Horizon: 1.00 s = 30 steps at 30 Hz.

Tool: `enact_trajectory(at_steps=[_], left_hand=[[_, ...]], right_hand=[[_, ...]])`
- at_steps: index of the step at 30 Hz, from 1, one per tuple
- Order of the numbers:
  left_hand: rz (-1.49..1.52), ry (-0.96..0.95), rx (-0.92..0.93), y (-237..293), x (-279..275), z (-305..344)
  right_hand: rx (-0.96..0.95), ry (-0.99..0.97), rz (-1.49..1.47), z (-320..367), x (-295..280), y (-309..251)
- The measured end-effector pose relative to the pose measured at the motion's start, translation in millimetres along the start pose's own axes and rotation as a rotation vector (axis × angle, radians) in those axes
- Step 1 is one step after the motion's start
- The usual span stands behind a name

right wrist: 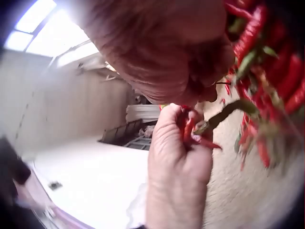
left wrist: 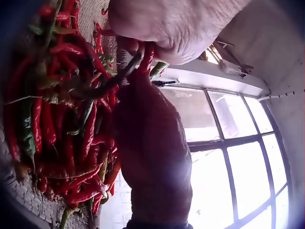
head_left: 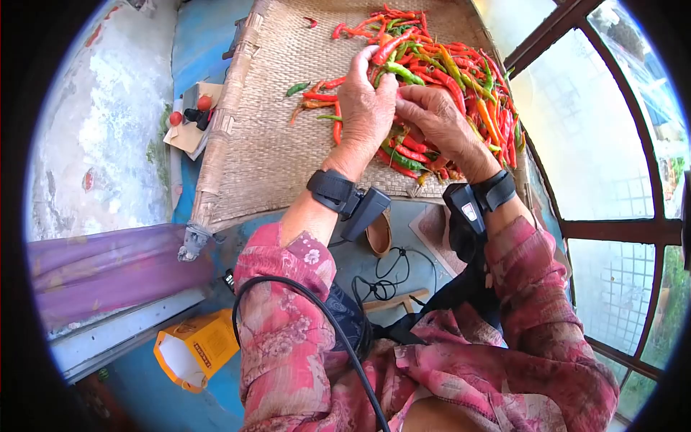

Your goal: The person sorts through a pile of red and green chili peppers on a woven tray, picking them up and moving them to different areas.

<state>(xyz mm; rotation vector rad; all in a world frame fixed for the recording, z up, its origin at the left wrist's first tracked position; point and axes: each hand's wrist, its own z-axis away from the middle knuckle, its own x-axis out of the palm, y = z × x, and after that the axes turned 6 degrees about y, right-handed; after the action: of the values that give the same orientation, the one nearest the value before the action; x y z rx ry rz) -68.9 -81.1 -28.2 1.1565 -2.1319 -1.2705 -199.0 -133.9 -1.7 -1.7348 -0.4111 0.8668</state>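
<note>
My left hand (head_left: 366, 108) grips red chili peppers, and a green chili pepper (head_left: 403, 72) shows by its fingertips in the head view. In the right wrist view, red chili peppers (right wrist: 189, 133) poke out of the curled fingers of that hand. Right beside it, my right hand (head_left: 439, 119) has its thumb and fingers pinched together at the left thumb. A red chili pepper (left wrist: 148, 56) spans the two hands in the left wrist view, its far end hidden by the right fingers. Under both hands spreads a heap of red and green chili peppers (head_left: 497, 119).
The heap lies on a woven mat (head_left: 266, 129) with a rolled left edge (head_left: 216, 137). A few loose chili peppers (head_left: 317, 97) are left of the heap. Windows (head_left: 590, 122) stand close on the right. Below are a yellow box (head_left: 205, 345), a shoe (head_left: 378, 234) and black cable (head_left: 381, 288).
</note>
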Motion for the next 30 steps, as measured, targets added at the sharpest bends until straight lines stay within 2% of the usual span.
enact_trajectory(at_steps=[1, 2, 3, 4, 5, 6, 7, 9, 13, 15, 17, 18, 19, 21, 23, 24, 25, 26, 27, 28, 29, 30], left_hand=[[0.039, 0.013, -0.010, -6.0, 1.6, -2.3], [0.069, 0.026, -0.044, -9.1, -0.7, -4.1], [0.099, 0.036, -0.079, -3.9, -3.9, -6.6], [0.210, 0.040, -0.256, 2.8, -6.1, -6.5], [0.232, 0.054, -0.306, -0.8, -8.3, -10.1], [0.307, 0.041, -0.386, 0.5, -12.5, -12.4], [0.394, 0.012, -0.463, 3.7, -14.0, -13.5], [0.458, 0.028, -0.555, 7.0, -11.3, -13.8], [0.351, -0.093, -0.547, 10.6, -9.6, -9.0], [0.330, -0.087, -0.580, 12.3, -5.2, -4.5], [0.360, -0.143, -0.588, 11.8, -4.1, -1.0], [0.372, -0.150, -0.576, 13.9, -1.9, 0.6], [0.373, -0.162, -0.581, 16.8, 2.3, 1.9], [0.347, -0.157, -0.596, 20.6, 1.6, 3.4], [0.355, -0.156, -0.581, 16.4, 0.8, 3.3], [0.362, -0.167, -0.581, 18.4, 1.4, 3.8], [0.368, -0.176, -0.582, 20.1, 1.6, 4.4], [0.375, -0.171, -0.587, 21.2, 1.8, 4.9], [0.373, -0.167, -0.573, 19.4, 2.4, 4.4], [0.369, -0.149, -0.594, 22.4, 3.1, 3.7], [0.360, -0.133, -0.619, 25.7, 3.3, 4.1], [0.379, -0.144, -0.606, 25.3, 1.9, 4.8]], right_hand=[[-0.189, 0.074, 0.302, -3.6, -3.8, 5.1], [-0.318, 0.178, 0.407, -4.8, -7.7, 6.3], [-0.249, 0.191, 0.424, -2.0, -13.4, -4.7], [-0.211, 0.214, 0.441, 0.8, -22.8, -9.3], [-0.177, 0.239, 0.460, 1.6, -32.8, -12.4], [-0.050, 0.264, 0.482, 0.5, -41.0, -15.0], [-0.039, 0.303, 0.492, -0.5, -47.2, -8.7], [-0.276, 0.482, 0.528, -2.4, -62.3, 7.4], [-0.256, 0.640, 0.485, -0.3, -71.6, 9.0], [-0.057, 0.570, 0.543, -5.5, -74.7, 3.0], [-0.257, 0.704, 0.624, 0.2, -73.7, 2.4], [-0.204, 0.685, 0.591, 4.7, -75.8, -6.6], [-0.290, 0.759, 0.561, 5.4, -77.2, -7.8], [-0.349, 0.687, 0.520, 3.4, -86.2, -11.4], [-0.402, 0.640, 0.087, 4.1, -91.1, -16.2], [-0.361, 0.611, -0.062, 20.7, -94.2, -41.3], [-0.503, 0.646, -0.119, 21.9, -94.9, -47.1], [-0.605, 0.557, -0.257, 34.5, -95.7, -59.6], [-0.736, 0.611, -0.228, 44.9, -100.3, -72.6], [-0.881, 0.521, -0.377, 51.5, -109.3, -64.2], [-0.933, 0.463, -0.788, 63.9, -92.0, -90.0], [-0.927, 0.434, -0.820, 60.2, -92.3, -98.4]])
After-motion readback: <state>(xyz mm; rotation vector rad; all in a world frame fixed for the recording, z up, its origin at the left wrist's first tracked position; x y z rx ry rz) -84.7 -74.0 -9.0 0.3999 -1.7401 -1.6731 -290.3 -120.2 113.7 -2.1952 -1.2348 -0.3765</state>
